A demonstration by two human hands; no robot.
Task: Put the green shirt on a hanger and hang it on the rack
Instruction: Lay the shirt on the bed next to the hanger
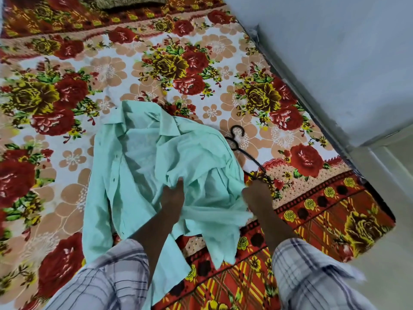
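Observation:
The green shirt (pixel 138 162) lies open and rumpled on the flowered bedsheet (pixel 73 63), collar pointing away from me. My left hand (pixel 173 195) grips a bunched fold near the shirt's middle. My right hand (pixel 257 193) is closed at the shirt's right edge, where one arm of a dark hanger (pixel 243 151) ends. The hanger's hook lies on the sheet just right of the shirt; its other arm is hidden under the cloth. No rack is in view.
The bed runs along a pale wall (pixel 335 52) on the right, and its near right corner (pixel 384 215) meets a light floor (pixel 391 276). A dark folded cloth (pixel 131 1) lies at the far end of the bed.

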